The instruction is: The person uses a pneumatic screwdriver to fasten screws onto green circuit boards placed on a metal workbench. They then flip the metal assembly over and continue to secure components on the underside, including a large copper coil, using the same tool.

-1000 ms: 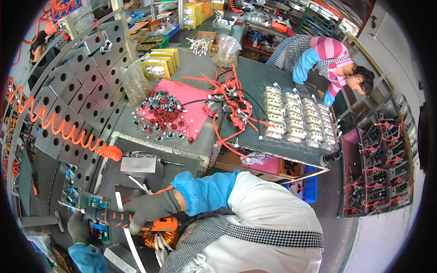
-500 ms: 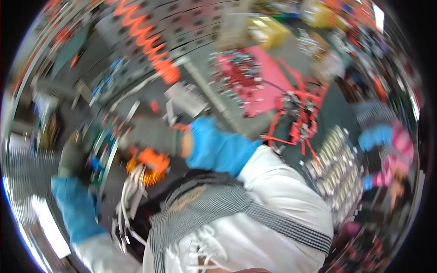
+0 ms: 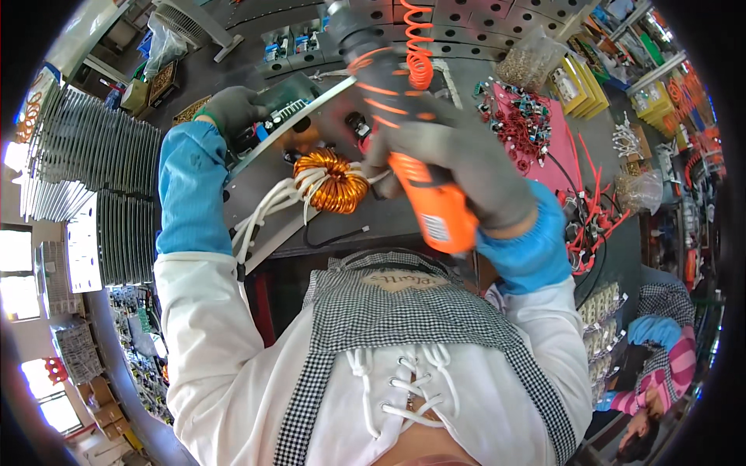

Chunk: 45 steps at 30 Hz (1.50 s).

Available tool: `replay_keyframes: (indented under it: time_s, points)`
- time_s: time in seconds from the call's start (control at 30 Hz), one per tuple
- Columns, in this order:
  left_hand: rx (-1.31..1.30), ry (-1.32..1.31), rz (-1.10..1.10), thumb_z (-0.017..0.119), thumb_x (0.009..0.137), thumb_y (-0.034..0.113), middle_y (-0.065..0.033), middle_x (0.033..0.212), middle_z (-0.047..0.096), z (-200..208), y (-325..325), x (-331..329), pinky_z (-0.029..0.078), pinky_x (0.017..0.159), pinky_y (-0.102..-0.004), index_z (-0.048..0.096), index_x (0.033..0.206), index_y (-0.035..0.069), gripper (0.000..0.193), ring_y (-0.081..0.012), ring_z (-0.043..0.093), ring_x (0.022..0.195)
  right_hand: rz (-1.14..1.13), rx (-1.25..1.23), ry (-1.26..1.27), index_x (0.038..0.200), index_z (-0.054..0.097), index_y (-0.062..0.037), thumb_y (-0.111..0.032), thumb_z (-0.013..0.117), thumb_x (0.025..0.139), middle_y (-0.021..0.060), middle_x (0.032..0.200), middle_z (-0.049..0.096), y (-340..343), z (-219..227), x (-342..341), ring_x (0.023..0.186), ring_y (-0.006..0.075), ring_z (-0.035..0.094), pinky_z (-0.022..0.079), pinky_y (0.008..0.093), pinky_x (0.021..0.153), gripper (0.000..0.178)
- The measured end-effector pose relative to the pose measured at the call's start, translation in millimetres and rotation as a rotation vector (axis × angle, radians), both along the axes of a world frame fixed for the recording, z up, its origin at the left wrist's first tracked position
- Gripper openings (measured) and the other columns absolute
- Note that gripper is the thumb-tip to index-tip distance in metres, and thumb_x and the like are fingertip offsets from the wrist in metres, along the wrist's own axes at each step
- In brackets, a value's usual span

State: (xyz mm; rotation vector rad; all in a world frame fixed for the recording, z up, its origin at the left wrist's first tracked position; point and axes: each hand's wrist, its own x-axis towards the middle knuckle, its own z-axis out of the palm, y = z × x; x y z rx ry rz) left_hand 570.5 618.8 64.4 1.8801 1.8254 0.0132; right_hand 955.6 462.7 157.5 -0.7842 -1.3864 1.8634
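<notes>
My right hand (image 3: 474,159), in a grey glove, is closed around the grip of an orange and black power screwdriver (image 3: 437,208), raised over the bench with its nose pointing away. At the left, my gloved left hand (image 3: 235,109) holds the far end of a metal panel (image 3: 291,124) that carries a circuit board (image 3: 289,95); its fingertips are partly hidden. Between my hands lies a copper-wound ring coil (image 3: 332,182) with thick white cables (image 3: 268,208) running toward me. A short black wire (image 3: 334,239) rests nearer the bench's front edge.
Stacked metal fins (image 3: 93,163) stand at the left. An orange coiled hose (image 3: 419,54) hangs at the back. Right of my right hand are a pink sheet (image 3: 548,128) with small wired parts, red cables (image 3: 594,206) and yellow bins (image 3: 581,85). A person (image 3: 660,349) works at the far right.
The view has swung round and become sharp. My right hand, earlier low beside the coil, is now raised to the right with the screwdriver. My left hand is farther forward on the panel.
</notes>
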Motion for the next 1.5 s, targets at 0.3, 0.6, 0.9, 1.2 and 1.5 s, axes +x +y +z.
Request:
replay_keyframes:
  time_s: [0.3, 0.6, 0.9, 1.2, 1.5]
  points:
    - [-0.114, -0.285, 0.190, 0.071, 0.093, 0.016, -0.0060, 0.094, 0.069, -5.9, 6.3, -21.5, 0.050, 0.077, -0.0347, 0.072, 0.117, 0.001, 0.028, -0.0154, 0.062, 0.083, -0.038, -0.261, -0.196, 0.143, 0.047, 0.0006, -0.024, 0.068, 0.079, 0.0140, 0.096, 0.068, -56.8, -84.1, 61.3, 0.079, 0.0195, 0.067, 0.055, 0.0316, 0.070, 0.071]
    - [-0.029, -0.091, 0.067, 0.069, 0.094, 0.020, -0.0104, 0.100, 0.074, 8.3, -3.5, -12.1, 0.051, 0.084, -0.0361, 0.071, 0.119, 0.002, 0.032, -0.0179, 0.066, 0.089, -0.020, -0.333, -0.128, 0.135, 0.056, 0.0012, -0.021, 0.073, 0.083, 0.0055, 0.096, 0.065, -67.1, -115.6, 41.3, 0.083, 0.0113, 0.061, 0.051, 0.0283, 0.073, 0.059]
    - [-0.090, -0.301, 0.071, 0.068, 0.098, 0.016, -0.0017, 0.096, 0.071, 19.1, -19.2, -0.4, 0.050, 0.076, -0.0289, 0.070, 0.119, 0.000, 0.027, -0.0096, 0.061, 0.082, 0.042, -0.246, -0.193, 0.136, 0.054, 0.0015, -0.023, 0.071, 0.083, 0.0065, 0.098, 0.066, -62.2, -124.1, 27.2, 0.084, 0.0126, 0.063, 0.052, 0.0280, 0.075, 0.061]
    - [-0.044, -0.172, -0.048, 0.070, 0.097, 0.016, -0.0001, 0.099, 0.071, 19.5, -18.5, -20.4, 0.049, 0.084, -0.0282, 0.071, 0.118, 0.000, 0.026, -0.0092, 0.061, 0.091, 0.059, -0.339, -0.083, 0.127, 0.057, 0.0012, -0.024, 0.069, 0.084, 0.0099, 0.094, 0.068, -63.9, -118.9, 28.4, 0.080, 0.0142, 0.065, 0.054, 0.0296, 0.072, 0.051]
    - [-0.062, -0.300, -0.155, 0.068, 0.098, 0.016, -0.0045, 0.102, 0.072, 8.1, -7.1, -35.6, 0.050, 0.087, -0.0296, 0.069, 0.119, -0.001, 0.027, -0.0117, 0.063, 0.093, -0.033, -0.581, 0.022, 0.114, 0.060, -0.0009, -0.029, 0.074, 0.085, 0.0095, 0.091, 0.068, -77.0, -93.0, 32.1, 0.081, 0.0166, 0.069, 0.060, 0.0325, 0.070, 0.042]
